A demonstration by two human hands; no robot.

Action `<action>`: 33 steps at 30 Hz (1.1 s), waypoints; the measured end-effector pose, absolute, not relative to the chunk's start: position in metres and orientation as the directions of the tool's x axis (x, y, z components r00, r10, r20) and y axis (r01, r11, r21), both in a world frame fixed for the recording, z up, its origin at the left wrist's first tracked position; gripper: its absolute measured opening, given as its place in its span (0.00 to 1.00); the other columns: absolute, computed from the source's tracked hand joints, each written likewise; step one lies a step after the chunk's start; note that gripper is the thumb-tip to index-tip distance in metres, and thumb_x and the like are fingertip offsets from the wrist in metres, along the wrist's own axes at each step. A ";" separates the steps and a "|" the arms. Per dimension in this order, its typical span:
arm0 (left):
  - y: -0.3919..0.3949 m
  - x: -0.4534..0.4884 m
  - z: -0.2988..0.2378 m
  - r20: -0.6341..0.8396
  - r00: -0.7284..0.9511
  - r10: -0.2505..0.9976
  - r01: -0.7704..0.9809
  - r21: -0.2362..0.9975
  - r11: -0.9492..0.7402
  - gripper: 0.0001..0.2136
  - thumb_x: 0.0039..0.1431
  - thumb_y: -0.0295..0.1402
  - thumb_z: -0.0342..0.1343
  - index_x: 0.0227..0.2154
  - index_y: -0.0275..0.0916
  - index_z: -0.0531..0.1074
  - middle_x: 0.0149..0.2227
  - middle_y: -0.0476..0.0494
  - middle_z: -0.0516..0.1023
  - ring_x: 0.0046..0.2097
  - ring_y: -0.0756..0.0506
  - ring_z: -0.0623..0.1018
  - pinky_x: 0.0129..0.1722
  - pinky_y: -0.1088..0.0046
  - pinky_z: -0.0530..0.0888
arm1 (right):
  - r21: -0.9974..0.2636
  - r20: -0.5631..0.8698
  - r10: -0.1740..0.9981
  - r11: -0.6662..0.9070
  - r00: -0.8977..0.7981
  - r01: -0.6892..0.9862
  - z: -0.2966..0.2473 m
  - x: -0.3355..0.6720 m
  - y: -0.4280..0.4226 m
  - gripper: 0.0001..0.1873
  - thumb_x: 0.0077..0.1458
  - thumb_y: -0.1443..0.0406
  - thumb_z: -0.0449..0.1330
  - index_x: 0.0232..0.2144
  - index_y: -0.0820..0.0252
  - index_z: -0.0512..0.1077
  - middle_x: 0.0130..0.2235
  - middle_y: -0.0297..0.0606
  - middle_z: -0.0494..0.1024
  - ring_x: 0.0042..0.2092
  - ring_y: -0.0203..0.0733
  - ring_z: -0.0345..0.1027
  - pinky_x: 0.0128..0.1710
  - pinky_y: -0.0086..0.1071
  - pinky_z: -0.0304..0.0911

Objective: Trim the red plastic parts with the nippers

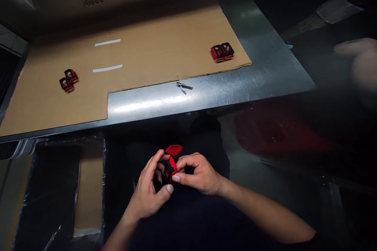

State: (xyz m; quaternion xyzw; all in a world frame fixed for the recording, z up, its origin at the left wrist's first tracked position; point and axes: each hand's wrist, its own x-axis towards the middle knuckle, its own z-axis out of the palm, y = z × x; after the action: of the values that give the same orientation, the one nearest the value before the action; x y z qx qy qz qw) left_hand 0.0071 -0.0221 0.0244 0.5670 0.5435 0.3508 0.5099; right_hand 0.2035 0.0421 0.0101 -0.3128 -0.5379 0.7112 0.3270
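Both hands grasp a red-and-black plastic piece [171, 168], low in the frame at centre.

The left hand [149, 192] curls around the piece from the lower left, and the right hand [198, 174] pinches it from the right between thumb and fingers; a red flap stands out at its top. Farther up, small metal bits [184, 87] lie on a steel table [235, 86], beside a cardboard sheet [141, 66] bearing similar red-and-black pieces at left [68, 80] and right [222, 51]. A black plastic-edged bin [59, 188] sits at lower left, and another person's blurred hand [356, 62] shows at the right edge.
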 end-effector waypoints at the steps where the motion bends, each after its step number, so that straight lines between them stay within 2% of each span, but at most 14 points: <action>1: -0.022 0.007 0.024 -0.154 0.122 0.981 0.220 0.968 0.125 0.32 0.61 0.43 0.58 0.66 0.48 0.57 0.57 0.37 0.73 0.45 0.42 0.78 0.38 0.67 0.79 | -0.975 -0.060 0.811 -0.172 -0.581 -0.139 0.009 0.203 0.042 0.08 0.54 0.62 0.69 0.31 0.63 0.79 0.26 0.35 0.78 0.27 0.33 0.68 0.28 0.27 0.64; 3: -0.022 0.006 0.021 -0.137 -0.014 0.990 0.173 0.975 0.137 0.21 0.64 0.43 0.56 0.58 0.46 0.68 0.53 0.39 0.76 0.40 0.45 0.77 0.37 0.70 0.77 | -0.986 0.015 0.828 -0.082 -0.560 -0.147 0.008 0.203 0.041 0.07 0.53 0.64 0.69 0.31 0.63 0.80 0.27 0.37 0.79 0.27 0.34 0.70 0.29 0.27 0.65; 5: -0.022 0.004 0.017 -0.108 -0.177 0.978 0.165 0.977 0.138 0.11 0.68 0.39 0.52 0.42 0.42 0.77 0.48 0.41 0.77 0.40 0.47 0.76 0.38 0.71 0.76 | -0.991 0.078 0.838 0.007 -0.540 -0.133 0.007 0.203 0.040 0.06 0.53 0.64 0.70 0.31 0.62 0.80 0.27 0.38 0.80 0.27 0.35 0.71 0.28 0.27 0.65; 7: -0.023 0.002 0.014 -0.082 -0.284 0.955 0.176 0.975 0.136 0.16 0.70 0.37 0.50 0.29 0.39 0.76 0.43 0.42 0.78 0.40 0.47 0.76 0.39 0.72 0.75 | -0.991 0.130 0.842 0.087 -0.524 -0.106 0.007 0.203 0.040 0.05 0.53 0.64 0.70 0.30 0.62 0.81 0.25 0.37 0.79 0.26 0.35 0.71 0.27 0.27 0.65; 9: -0.022 0.001 0.015 -0.066 -0.312 0.948 0.188 0.974 0.130 0.16 0.69 0.37 0.51 0.26 0.38 0.75 0.43 0.43 0.77 0.41 0.47 0.77 0.41 0.71 0.74 | -0.981 0.194 0.834 0.174 -0.516 -0.086 0.008 0.202 0.041 0.04 0.54 0.65 0.69 0.30 0.61 0.81 0.24 0.37 0.79 0.25 0.35 0.69 0.26 0.27 0.64; 10: -0.022 0.002 0.017 -0.063 -0.299 0.952 0.189 0.974 0.124 0.13 0.67 0.37 0.53 0.28 0.38 0.75 0.45 0.42 0.77 0.42 0.46 0.77 0.43 0.70 0.75 | -0.972 0.230 0.826 0.221 -0.515 -0.079 0.008 0.202 0.042 0.03 0.55 0.66 0.69 0.31 0.61 0.81 0.24 0.36 0.80 0.25 0.35 0.69 0.26 0.28 0.64; 12: -0.022 0.004 0.023 -0.073 -0.219 0.973 0.177 0.978 0.113 0.09 0.65 0.40 0.56 0.39 0.40 0.75 0.52 0.40 0.74 0.46 0.44 0.77 0.45 0.67 0.75 | -0.948 0.298 0.802 0.313 -0.518 -0.061 0.009 0.201 0.044 0.02 0.56 0.68 0.67 0.32 0.61 0.81 0.25 0.37 0.81 0.25 0.35 0.70 0.28 0.29 0.65; 14: -0.022 0.006 0.028 -0.111 -0.091 0.990 0.177 0.976 0.126 0.20 0.63 0.45 0.55 0.54 0.43 0.68 0.60 0.36 0.69 0.50 0.40 0.76 0.47 0.63 0.76 | -0.921 0.353 0.778 0.388 -0.520 -0.043 0.010 0.201 0.045 0.03 0.57 0.69 0.65 0.33 0.61 0.80 0.25 0.37 0.81 0.26 0.36 0.72 0.29 0.30 0.67; 16: -0.024 0.008 0.031 -0.160 0.022 0.987 0.239 0.959 0.150 0.31 0.62 0.49 0.55 0.64 0.43 0.59 0.62 0.34 0.68 0.54 0.37 0.76 0.50 0.59 0.76 | -0.896 0.391 0.761 0.444 -0.518 -0.025 0.009 0.200 0.046 0.04 0.58 0.69 0.64 0.33 0.62 0.80 0.26 0.38 0.82 0.27 0.37 0.74 0.31 0.31 0.68; 19: -0.026 0.008 0.030 -0.205 0.064 0.977 0.383 0.909 0.166 0.37 0.57 0.52 0.59 0.65 0.42 0.57 0.61 0.34 0.71 0.58 0.34 0.75 0.55 0.52 0.73 | -0.871 0.423 0.747 0.491 -0.512 -0.003 0.007 0.199 0.046 0.04 0.58 0.70 0.63 0.33 0.62 0.79 0.26 0.37 0.81 0.26 0.38 0.74 0.30 0.31 0.68; 23: -0.026 0.007 0.028 -0.184 0.050 0.982 0.485 0.864 0.137 0.37 0.55 0.53 0.60 0.64 0.41 0.60 0.62 0.33 0.70 0.60 0.32 0.73 0.58 0.47 0.71 | -0.858 0.443 0.741 0.514 -0.504 0.002 0.005 0.198 0.045 0.03 0.57 0.71 0.64 0.31 0.62 0.79 0.25 0.37 0.81 0.26 0.38 0.74 0.29 0.31 0.69; 28: -0.024 0.009 0.028 -0.088 0.044 0.995 0.518 0.854 0.053 0.37 0.54 0.53 0.61 0.63 0.40 0.62 0.61 0.32 0.71 0.61 0.31 0.73 0.57 0.49 0.74 | -0.860 0.440 0.740 0.510 -0.508 -0.001 0.005 0.196 0.046 0.04 0.57 0.70 0.64 0.31 0.59 0.78 0.26 0.36 0.82 0.27 0.38 0.75 0.30 0.32 0.70; 33: -0.024 0.010 0.026 0.010 0.032 0.999 0.537 0.843 -0.026 0.36 0.55 0.49 0.63 0.63 0.41 0.61 0.59 0.33 0.72 0.58 0.32 0.75 0.54 0.50 0.77 | -0.877 0.411 0.746 0.480 -0.524 -0.003 0.006 0.194 0.047 0.05 0.58 0.69 0.63 0.30 0.58 0.78 0.27 0.36 0.83 0.27 0.40 0.75 0.30 0.34 0.70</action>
State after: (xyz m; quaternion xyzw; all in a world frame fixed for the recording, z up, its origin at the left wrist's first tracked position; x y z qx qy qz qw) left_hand 0.0098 -0.0241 0.0258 0.6316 0.6082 0.3375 0.3425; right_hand 0.1942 0.0466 0.0059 -0.2475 -0.7506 0.4456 0.4205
